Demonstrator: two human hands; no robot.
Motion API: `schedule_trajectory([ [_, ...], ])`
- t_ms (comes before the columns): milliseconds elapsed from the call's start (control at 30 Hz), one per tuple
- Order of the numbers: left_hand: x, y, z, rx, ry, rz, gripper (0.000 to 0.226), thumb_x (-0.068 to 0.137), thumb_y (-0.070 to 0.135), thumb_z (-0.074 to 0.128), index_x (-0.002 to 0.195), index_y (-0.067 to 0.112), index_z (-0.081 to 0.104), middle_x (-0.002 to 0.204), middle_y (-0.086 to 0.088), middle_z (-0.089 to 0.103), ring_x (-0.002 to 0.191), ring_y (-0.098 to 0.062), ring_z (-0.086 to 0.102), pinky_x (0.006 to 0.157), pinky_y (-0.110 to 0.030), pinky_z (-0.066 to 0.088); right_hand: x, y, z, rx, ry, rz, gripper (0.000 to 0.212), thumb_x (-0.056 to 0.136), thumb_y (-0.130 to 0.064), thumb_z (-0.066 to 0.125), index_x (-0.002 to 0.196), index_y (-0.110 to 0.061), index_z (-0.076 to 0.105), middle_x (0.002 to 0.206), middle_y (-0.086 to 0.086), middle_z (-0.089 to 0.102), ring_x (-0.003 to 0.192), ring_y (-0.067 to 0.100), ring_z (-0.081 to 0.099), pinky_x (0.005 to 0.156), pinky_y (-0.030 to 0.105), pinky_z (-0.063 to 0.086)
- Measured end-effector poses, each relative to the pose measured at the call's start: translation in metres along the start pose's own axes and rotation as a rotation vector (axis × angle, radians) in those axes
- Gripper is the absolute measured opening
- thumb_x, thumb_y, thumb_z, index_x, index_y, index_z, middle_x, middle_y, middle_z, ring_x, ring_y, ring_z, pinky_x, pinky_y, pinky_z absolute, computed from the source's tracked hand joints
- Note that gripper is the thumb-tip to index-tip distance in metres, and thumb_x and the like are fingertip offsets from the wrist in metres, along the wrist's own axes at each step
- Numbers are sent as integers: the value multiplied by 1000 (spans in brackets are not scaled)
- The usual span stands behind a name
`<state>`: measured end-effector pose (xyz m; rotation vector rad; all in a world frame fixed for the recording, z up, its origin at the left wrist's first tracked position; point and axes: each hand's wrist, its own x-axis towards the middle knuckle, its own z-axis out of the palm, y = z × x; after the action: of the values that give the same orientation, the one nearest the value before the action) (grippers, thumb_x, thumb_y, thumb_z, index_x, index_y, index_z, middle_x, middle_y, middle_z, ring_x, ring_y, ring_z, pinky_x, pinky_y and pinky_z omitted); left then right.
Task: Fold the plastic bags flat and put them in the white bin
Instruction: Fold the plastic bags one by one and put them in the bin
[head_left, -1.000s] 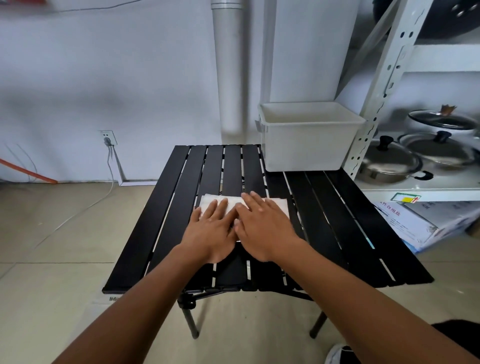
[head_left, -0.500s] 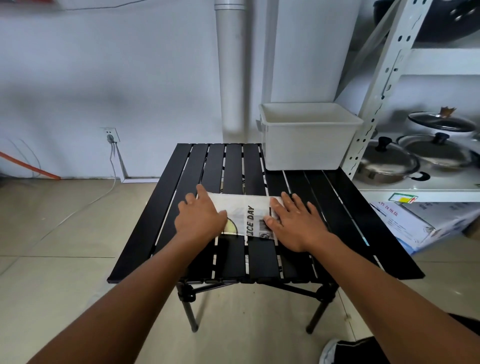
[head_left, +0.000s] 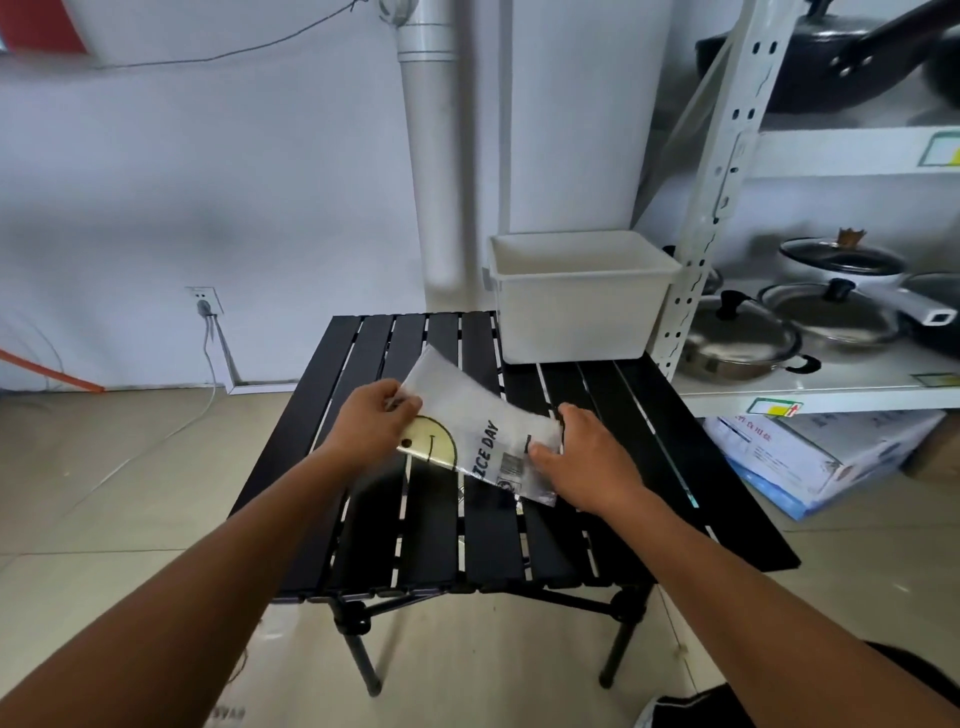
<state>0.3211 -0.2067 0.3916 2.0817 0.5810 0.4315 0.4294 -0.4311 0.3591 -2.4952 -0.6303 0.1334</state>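
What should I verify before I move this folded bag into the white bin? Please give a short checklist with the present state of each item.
1. Fold is flat: ok. The folded plastic bag is a flat, narrow strip.
2. Left grip: ok. The left hand pinches the bag's left end.
3. Right grip: ok. The right hand curls round the right end.
4. Bag free of the black slatted table: cannot tell. It is tilted, and its near corner may touch the slats.
5. Way to the white bin: ok. It stands open at the table's far right corner, with nothing between.
6. Room inside the bin: cannot tell. Its bottom is hidden.
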Motion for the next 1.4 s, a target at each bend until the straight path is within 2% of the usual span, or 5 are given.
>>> schedule_trajectory([
  [333,23,46,33,-414,-14,170,15,100,21,57,86,16,60,70,3,63,56,-2,58,54,-17,47,29,0,-49,1086,58,341,21,83,-6,75,100,-8,64,105,12,72,84,22,71,63,32,56],
  [467,51,73,42,-429,66,144,26,99,25,59,81,7,62,68,-1,61,56,-7,55,56,-21,45,48,-1,-88,1124,152,263,12,85,0,71,91,-9,65,102,11,72,90,25,72,78,40,60],
  [1000,216,147,53,107,148,44,20,82,32,73,83,12,77,72,-2,65,82,-22,59,69,-26,45,229,9,-180,290,452,149,24,76,-18,82,97,-7,75,102,10,72,101,25,68,94,36,54],
  [1133,240,140,67,301,163,-10,20,79,37,72,92,22,74,87,-7,63,121,-27,39,85,-34,42,256,15,-171,119,434,194,40,71,-24,83,106,-10,72,107,9,71,100,26,67,79,27,50],
  [1400,240,134,77,497,179,44,37,83,44,63,115,25,66,118,-3,59,127,-28,34,87,-37,33,253,7,-149,-214,393,148,27,77,-15,73,101,-7,62,100,12,63,89,32,62,68,32,43],
])
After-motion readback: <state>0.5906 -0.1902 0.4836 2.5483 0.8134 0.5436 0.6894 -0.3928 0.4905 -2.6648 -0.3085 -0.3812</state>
